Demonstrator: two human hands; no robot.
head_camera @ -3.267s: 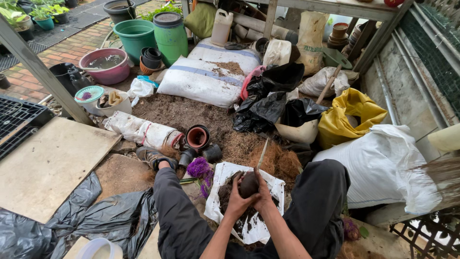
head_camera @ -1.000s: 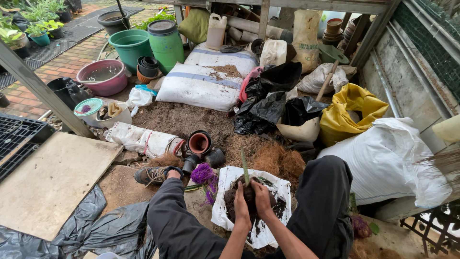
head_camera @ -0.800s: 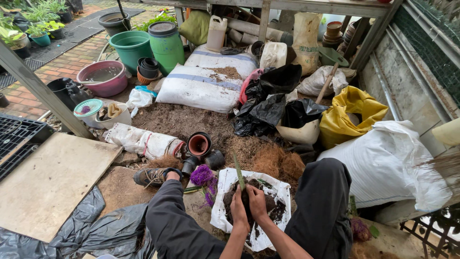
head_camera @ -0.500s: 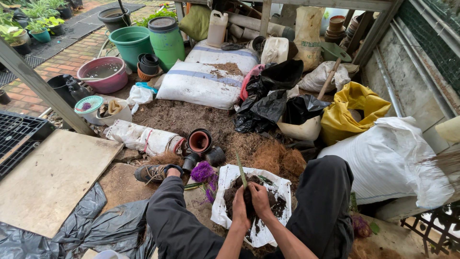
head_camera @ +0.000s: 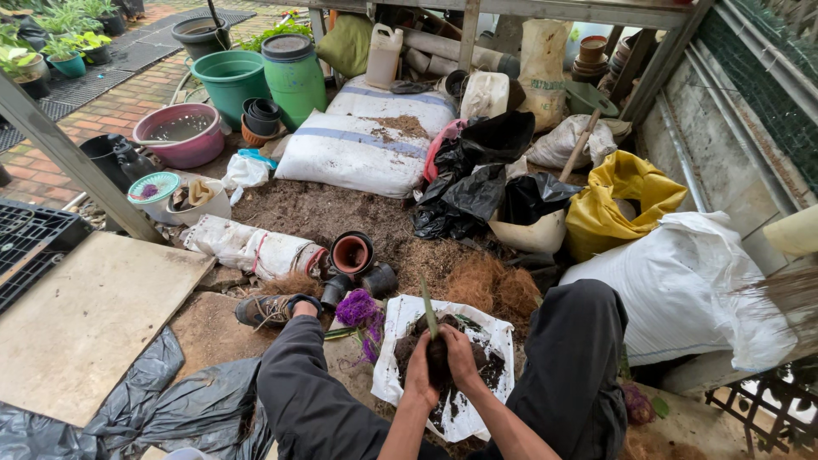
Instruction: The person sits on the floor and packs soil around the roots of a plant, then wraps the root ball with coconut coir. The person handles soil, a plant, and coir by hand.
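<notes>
Small plant [head_camera: 429, 313] with a dark clump of soil at its root [head_camera: 438, 356] sits between both hands, held over a white bag [head_camera: 486, 324] spread on the ground with loose soil on it. Left hand [head_camera: 418, 376] and right hand [head_camera: 462, 358] are cupped closed round the clump, thin green leaf sticking up above them. To do this well: press evenly from both sides, keep the stem upright, stay over the bag so crumbs land there (roots probably fragile). Just beyond the bag: purple flowers [head_camera: 358, 308], small black pots [head_camera: 379, 279], a terracotta pot [head_camera: 351, 253]. Farther off, a big white sack [head_camera: 358, 153] and a yellow bag [head_camera: 622, 200].
</notes>
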